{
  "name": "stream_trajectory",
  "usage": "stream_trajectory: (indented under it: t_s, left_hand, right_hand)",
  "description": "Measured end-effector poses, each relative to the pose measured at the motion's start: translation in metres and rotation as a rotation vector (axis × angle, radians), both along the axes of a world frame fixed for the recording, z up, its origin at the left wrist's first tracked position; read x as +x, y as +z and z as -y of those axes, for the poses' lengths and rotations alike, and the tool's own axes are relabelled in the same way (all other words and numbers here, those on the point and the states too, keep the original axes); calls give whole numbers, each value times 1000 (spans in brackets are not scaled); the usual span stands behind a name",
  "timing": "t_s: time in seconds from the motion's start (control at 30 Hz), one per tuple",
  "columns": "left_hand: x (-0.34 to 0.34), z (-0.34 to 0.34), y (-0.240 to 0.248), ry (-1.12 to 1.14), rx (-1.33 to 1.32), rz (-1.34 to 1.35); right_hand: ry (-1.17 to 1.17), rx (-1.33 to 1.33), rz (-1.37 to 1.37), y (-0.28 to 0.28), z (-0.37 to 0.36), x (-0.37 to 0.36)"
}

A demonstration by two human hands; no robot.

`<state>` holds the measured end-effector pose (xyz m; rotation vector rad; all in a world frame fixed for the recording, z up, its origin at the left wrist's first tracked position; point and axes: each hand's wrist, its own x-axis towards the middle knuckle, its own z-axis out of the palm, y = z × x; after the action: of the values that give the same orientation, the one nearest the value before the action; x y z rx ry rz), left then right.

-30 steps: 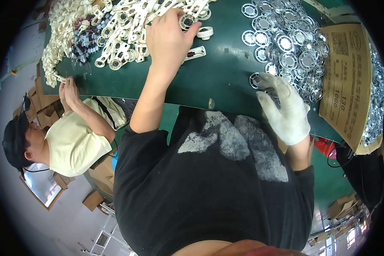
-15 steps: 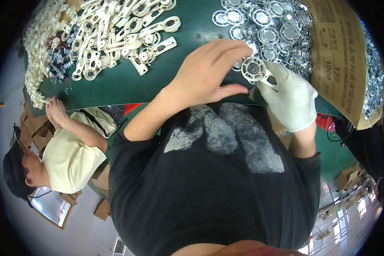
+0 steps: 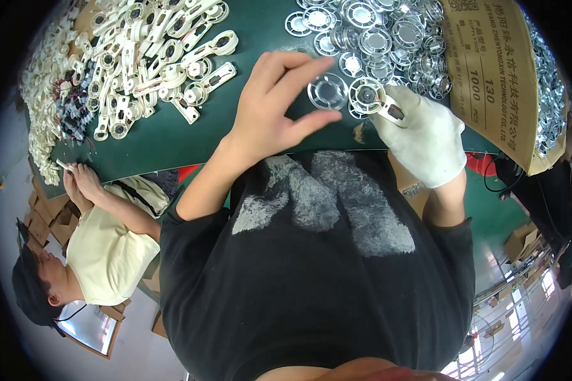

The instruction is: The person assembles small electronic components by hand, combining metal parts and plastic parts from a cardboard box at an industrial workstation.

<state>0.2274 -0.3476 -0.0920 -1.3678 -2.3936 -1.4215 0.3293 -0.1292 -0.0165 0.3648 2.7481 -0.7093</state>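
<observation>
My right hand (image 3: 422, 133), in a white glove, grips a white plastic fan housing (image 3: 380, 106) by its short handle. The housing has a round ring with a dark round motor-like centre, and its ring faces up. My bare left hand (image 3: 276, 105) is just left of it, thumb and fingers spread apart. Between the left fingertips and the housing lies a clear, shiny round disc (image 3: 328, 91). A gap shows between it and the index fingertip; whether it touches the thumb I cannot tell. Beyond both hands spreads a pile of silvery round discs (image 3: 375, 41).
White fan housings (image 3: 165, 63) lie heaped on the green table (image 3: 216, 130), beside dark small parts with wires (image 3: 76, 101). A brown cardboard box (image 3: 496, 82) holding silvery parts stands at the right. At the left, a co-worker (image 3: 102, 247) handles a small white piece.
My left hand has drawn back leftward from the housing, and the clear disc now shows between them. My right hand still holds the housing. The whole view has shifted slightly.
</observation>
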Motion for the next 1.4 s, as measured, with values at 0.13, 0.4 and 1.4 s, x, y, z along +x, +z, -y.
stream_trajectory:
  t_s: [0.13,0.4,1.4]
  left_hand:
    - [7,-16,21,-49,43,-36]
    - [10,-12,20,-89,128,362]
    - [12,-20,13,-374,499,826]
  right_hand:
    - [87,18,-147,0,11,0]
    - [97,-21,-227,-7,17,-1]
    - [211,-219,-277,-25,29,-3]
